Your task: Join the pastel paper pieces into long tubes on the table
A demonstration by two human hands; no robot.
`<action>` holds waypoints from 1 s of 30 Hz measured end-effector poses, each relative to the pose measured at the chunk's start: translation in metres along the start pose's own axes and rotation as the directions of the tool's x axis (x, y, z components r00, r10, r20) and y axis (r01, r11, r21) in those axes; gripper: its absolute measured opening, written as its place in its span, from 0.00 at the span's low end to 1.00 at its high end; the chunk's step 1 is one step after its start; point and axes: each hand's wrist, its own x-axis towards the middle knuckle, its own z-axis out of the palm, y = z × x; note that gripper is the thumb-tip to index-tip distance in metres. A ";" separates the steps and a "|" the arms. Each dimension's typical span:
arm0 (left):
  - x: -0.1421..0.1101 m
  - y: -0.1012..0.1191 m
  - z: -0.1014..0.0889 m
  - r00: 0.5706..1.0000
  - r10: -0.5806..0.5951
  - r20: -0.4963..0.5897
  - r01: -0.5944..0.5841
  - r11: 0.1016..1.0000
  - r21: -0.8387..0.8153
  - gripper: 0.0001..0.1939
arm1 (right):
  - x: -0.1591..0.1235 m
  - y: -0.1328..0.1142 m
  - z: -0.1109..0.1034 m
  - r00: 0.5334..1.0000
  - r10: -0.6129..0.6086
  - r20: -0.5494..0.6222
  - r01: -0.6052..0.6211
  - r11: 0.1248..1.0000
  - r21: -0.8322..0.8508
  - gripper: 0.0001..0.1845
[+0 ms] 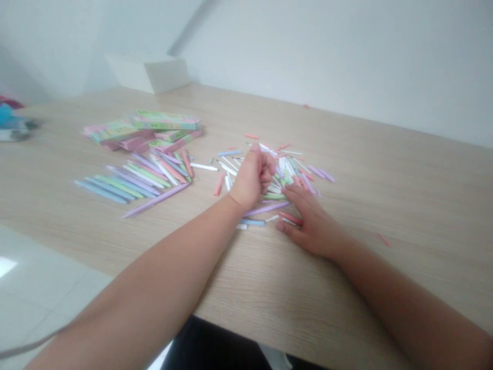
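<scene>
Pastel pen parts lie in a loose pile on the wood-grain surface. Left hand: over the pile's 8 o'clock side, fingers curled; grip contents cannot be determined. Right hand: at 4 o'clock of the pile, palm down, grip wide, a red part between thumb and fingers. Pens: side by side at 9 o'clock. Patterned boxes: stacked at 10 o'clock.

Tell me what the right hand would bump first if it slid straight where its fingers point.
Probably the loose pen pieces by its fingertips; the right hand seems to touch some, though depth is unclear.
</scene>
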 end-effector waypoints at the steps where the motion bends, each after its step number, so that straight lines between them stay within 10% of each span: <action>1: 0.000 0.001 -0.001 1.000 0.005 0.006 -0.005 1.000 -0.010 0.36 | 0.000 -0.002 -0.002 1.000 -0.005 -0.018 0.005 1.000 0.005 0.40; 8: 0.005 0.004 -0.009 0.999 0.017 0.043 -0.014 0.999 -0.051 0.38 | -0.029 -0.004 -0.043 0.991 0.118 0.058 -0.108 0.982 -0.152 0.41; 16: 0.003 -0.001 -0.007 0.990 0.032 0.141 -0.014 0.991 -0.130 0.37 | -0.121 0.079 -0.046 0.856 0.517 0.010 -0.466 0.780 -0.417 0.48; 24: 0.001 -0.017 -0.004 0.961 0.166 0.220 -0.200 0.970 0.141 0.36 | -0.074 0.035 -0.028 0.972 0.153 0.178 -0.117 0.974 -0.195 0.58; 30: -0.008 -0.001 -0.014 0.868 0.342 0.359 -0.491 0.691 0.530 0.33 | -0.009 0.026 -0.007 0.992 -0.054 0.112 0.061 0.996 -0.061 0.61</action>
